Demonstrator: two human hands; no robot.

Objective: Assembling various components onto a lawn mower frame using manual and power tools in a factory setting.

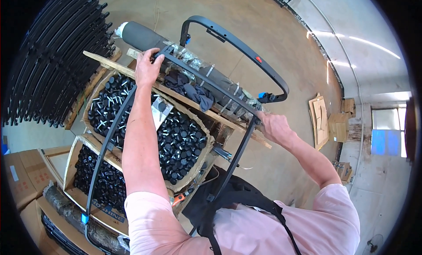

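I hold a black tubular metal frame (206, 80) across the work area, its long bar running slantwise in front of me. At the bar's far left corner my left hand (147, 69) is closed, thumb and fingers around the tube. My right hand (276, 128) grips the other corner, fingers curled, where a side tube runs back toward my body. From the left corner another side tube curves down past my left forearm to a blue clip (85, 218). Beneath my left arm lie many black-headed bolts (182, 143) in a cardboard-lined bin, partly hidden by the arm.
A curved black frame piece (237, 44) with blue clips rises beyond the bar. Behind it lies a wrapped grey roll (143, 35). Stacked black frames (52, 57) stand far left. A second box (70, 184) holds black parts. An orange-handled tool (179, 199) lies near my waist. Cartons (338, 127) sit right.
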